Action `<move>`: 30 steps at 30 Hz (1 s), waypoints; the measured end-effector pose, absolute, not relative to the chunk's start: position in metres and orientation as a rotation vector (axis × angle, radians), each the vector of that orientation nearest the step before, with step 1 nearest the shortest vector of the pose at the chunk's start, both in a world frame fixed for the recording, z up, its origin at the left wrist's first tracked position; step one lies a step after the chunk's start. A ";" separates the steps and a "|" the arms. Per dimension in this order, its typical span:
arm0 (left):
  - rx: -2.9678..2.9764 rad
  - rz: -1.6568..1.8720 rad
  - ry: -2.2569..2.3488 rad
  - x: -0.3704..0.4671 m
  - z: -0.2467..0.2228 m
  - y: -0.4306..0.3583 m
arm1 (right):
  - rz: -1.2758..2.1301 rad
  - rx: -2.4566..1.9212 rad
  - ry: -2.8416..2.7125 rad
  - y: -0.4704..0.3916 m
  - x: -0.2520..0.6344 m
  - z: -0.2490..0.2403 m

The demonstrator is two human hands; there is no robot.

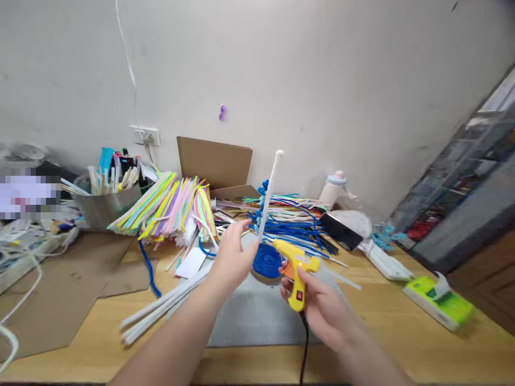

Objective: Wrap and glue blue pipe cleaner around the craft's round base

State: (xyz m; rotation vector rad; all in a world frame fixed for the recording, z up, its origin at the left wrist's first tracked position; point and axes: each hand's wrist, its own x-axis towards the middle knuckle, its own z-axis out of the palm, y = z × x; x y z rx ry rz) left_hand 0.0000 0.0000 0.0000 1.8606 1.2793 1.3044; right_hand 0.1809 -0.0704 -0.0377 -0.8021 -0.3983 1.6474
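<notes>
My right hand (322, 305) is wrapped round the handle of a yellow hot glue gun (296, 268), its nozzle pointing left. A black cord runs down from its handle. My left hand (233, 252) is beside an upright white stick (269, 195), fingers and thumb apart; the thumb tip overlaps the stick's lower end, and I cannot tell whether it touches. Blue fuzzy pieces (262, 199) show along the stick's left side. Below lies a round coil of blue pipe cleaner (266, 261) on a brown disc, over a grey mat (249, 316).
Bundles of pastel pipe cleaners (173, 206) and a pot of tools (107, 206) stand at left. White strips (161, 311) lie near my left forearm. Blue pipe cleaners (293, 228), a phone (341, 231), a bottle (333, 188) and a green tissue pack (440, 303) are rightward.
</notes>
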 end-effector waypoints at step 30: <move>2.133 0.397 1.806 -0.073 -0.053 -0.102 | 2.281 -0.733 -1.548 -0.134 0.210 -0.049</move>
